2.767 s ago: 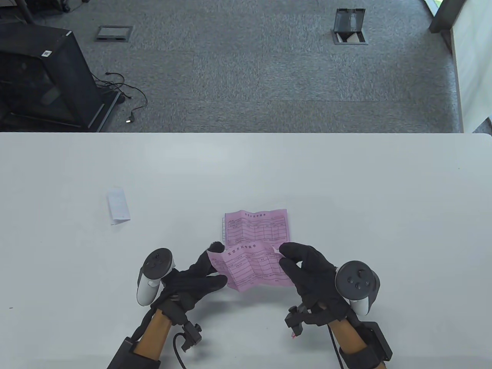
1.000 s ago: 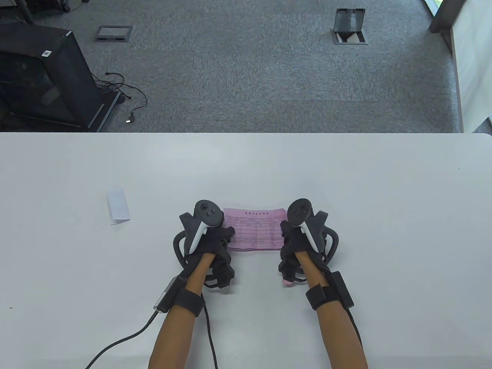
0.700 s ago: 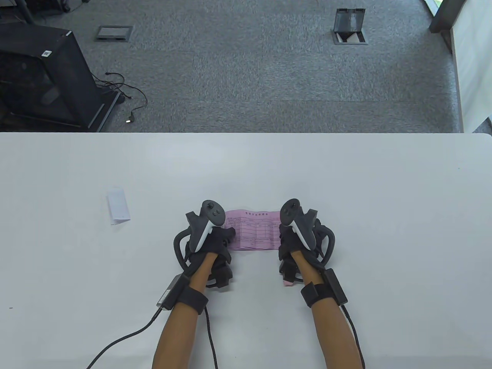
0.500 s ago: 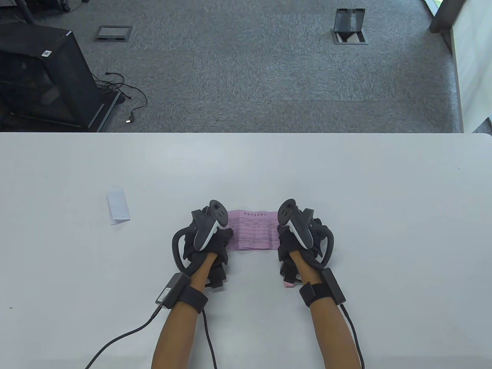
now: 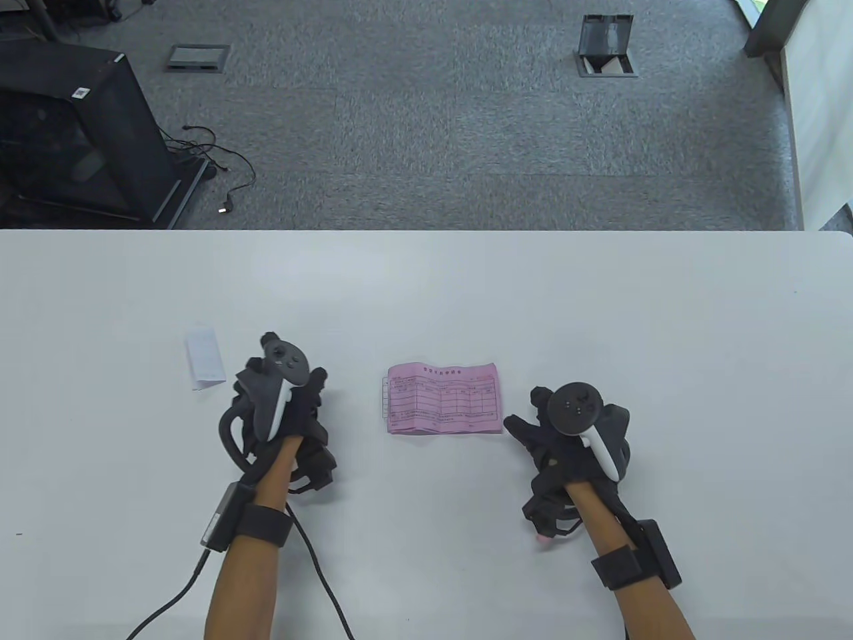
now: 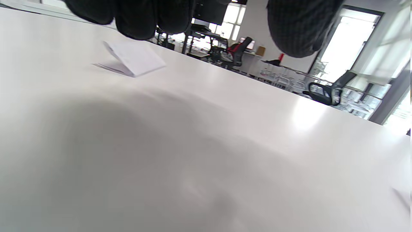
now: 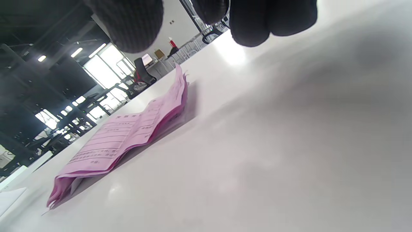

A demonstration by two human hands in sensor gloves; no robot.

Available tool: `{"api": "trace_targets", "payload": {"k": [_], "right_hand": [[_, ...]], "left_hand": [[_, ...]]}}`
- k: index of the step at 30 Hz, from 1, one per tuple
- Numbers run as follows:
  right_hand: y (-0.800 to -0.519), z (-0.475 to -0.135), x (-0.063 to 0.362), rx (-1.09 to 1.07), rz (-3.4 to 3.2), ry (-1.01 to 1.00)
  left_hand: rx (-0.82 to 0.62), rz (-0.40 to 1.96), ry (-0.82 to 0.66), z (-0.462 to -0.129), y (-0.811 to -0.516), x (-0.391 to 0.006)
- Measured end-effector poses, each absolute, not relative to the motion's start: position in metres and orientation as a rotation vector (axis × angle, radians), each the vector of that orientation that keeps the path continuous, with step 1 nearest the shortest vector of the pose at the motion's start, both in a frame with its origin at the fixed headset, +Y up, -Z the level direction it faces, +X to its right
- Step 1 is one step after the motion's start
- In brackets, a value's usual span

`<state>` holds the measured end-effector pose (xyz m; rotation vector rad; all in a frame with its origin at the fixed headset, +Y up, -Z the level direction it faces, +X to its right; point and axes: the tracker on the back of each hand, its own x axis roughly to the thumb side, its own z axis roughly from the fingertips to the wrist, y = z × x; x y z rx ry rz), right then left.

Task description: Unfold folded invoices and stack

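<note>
A stack of unfolded pink invoices (image 5: pixel 443 399) lies flat on the white table (image 5: pixel 600 300), with a white sheet edge showing at its left side. It also shows in the right wrist view (image 7: pixel 128 135), creased and slightly lifted. A folded white invoice (image 5: pixel 205 357) lies to the left, and shows in the left wrist view (image 6: pixel 132 59). My left hand (image 5: pixel 293 403) is between the white invoice and the pink stack, empty, touching neither. My right hand (image 5: pixel 533 430) is just right of the pink stack, empty, its fingers (image 7: pixel 257 19) above the table.
A black cable (image 5: pixel 320 580) runs from my left wrist to the table's front edge. The table's far edge (image 5: pixel 426 231) borders grey carpet, where a black cabinet (image 5: pixel 73 133) stands at the back left.
The pink invoice held in both hands was laid on the other pink one and pressed flat. Both hands have since let go: the left moved left toward the white invoice, the right moved right and back.
</note>
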<state>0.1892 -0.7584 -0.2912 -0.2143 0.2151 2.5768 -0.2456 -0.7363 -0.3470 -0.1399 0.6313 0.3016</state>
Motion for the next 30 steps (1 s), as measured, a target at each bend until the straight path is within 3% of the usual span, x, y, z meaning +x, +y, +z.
{"api": "trace_targets", "payload": {"k": [4, 10, 14, 21, 30], "right_hand": [[-0.747, -0.272, 0.196, -0.174, 2.585, 0.168], [-0.740, -0.268, 0.189, -0.130, 2.681, 0.094], [-0.742, -0.270, 0.195, -0.152, 2.689, 0.101], [-0.746, -0.271, 0.196, -0.159, 2.680, 0.111], [-0.754, -0.275, 0.199, -0.166, 2.666, 0.145]], "left_hand": [[-0.178, 0.324, 0.796, -0.353, -0.746, -0.308], [-0.182, 0.355, 0.912, -0.366, -0.771, -0.351], [-0.225, 0.360, 0.945, -0.369, -0.786, -0.361], [-0.252, 0.383, 0.926, -0.378, -0.786, -0.356], [-0.168, 0.409, 0.906, -0.374, -0.781, -0.357]]}}
